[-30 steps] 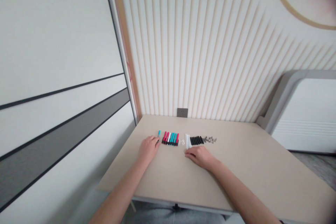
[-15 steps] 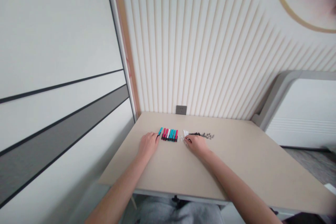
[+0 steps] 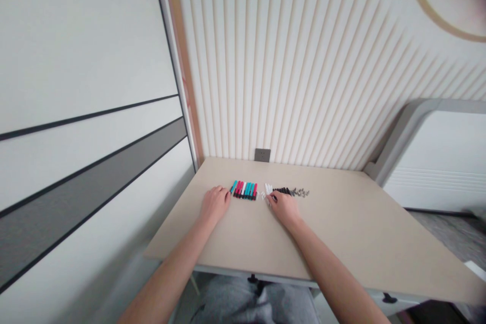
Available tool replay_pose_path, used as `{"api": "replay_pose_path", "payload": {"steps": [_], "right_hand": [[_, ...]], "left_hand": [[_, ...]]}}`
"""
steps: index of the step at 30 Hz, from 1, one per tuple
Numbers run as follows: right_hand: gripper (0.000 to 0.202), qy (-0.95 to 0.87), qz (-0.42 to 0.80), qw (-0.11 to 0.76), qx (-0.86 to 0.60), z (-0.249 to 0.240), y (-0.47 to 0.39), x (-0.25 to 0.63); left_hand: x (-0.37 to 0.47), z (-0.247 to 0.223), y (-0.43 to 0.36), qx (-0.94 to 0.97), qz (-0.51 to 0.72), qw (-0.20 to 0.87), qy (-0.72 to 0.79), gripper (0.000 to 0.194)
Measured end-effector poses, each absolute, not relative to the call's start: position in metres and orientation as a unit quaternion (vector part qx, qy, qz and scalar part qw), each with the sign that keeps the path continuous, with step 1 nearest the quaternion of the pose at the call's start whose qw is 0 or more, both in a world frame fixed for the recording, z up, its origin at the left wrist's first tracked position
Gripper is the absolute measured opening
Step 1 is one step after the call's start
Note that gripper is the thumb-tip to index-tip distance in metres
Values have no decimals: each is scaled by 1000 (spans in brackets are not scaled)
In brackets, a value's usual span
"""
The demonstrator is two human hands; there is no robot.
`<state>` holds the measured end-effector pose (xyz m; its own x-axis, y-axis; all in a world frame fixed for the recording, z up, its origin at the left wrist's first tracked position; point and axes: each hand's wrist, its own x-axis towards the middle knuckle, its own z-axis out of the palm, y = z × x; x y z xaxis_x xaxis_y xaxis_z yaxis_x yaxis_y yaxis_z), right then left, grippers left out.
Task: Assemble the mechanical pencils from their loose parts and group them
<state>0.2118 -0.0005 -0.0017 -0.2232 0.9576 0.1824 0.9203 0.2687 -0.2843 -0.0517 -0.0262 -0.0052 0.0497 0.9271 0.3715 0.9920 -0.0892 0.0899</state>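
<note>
Since the earliest frame, the right hand (image 3: 284,206) has moved up from the near ends of the white sticks (image 3: 268,188) to cover their lower part, and the leftmost blue pen (image 3: 234,185) has come closer to the row. The right hand is curled, with thumb and fingertips drawn together at the sticks; whether it grasps one of them I cannot tell. The left hand (image 3: 214,204) lies on the counter (image 3: 250,243), its fingertips at the lower end of that tilted blue pen; whether they grip it or only touch it is too small to make out.

Just right of that pen is the row of red, white and blue pens (image 3: 248,190) with black lower ends. Small whitish pieces (image 3: 262,195) lie between the row and the sticks. Right of the sticks are black tubes (image 3: 282,191), partly hidden by the right hand, then a scatter of small grey pieces (image 3: 301,193).

Behind the counter, a dark socket (image 3: 262,155) is set low in the ribbed wall (image 3: 281,71).
</note>
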Motion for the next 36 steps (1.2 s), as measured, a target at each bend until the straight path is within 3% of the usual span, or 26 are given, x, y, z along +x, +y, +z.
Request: {"api": "replay_pose_path", "payload": {"steps": [15,20,25,30,36], "right_hand": [[39,-787,55,115,-604,1,1,196],[42,-796,70,170,-577,2,-1,200],[34,-810,90,266,-514,1,-3,205],[40,-831,99,319,-445,-3,-5,198],[51,-841,121,332,-411,-12,4,202]], "left_hand": [[-54,-9,-22,-739,-174,85,-645,23],[-52,-7,-24,-747,-188,87,-632,24],[-43,-2,-27,-746,-232,104,-616,25],[-10,13,-13,-862,-241,-48,-443,22],[29,10,7,-778,-368,-271,-431,27]]}}
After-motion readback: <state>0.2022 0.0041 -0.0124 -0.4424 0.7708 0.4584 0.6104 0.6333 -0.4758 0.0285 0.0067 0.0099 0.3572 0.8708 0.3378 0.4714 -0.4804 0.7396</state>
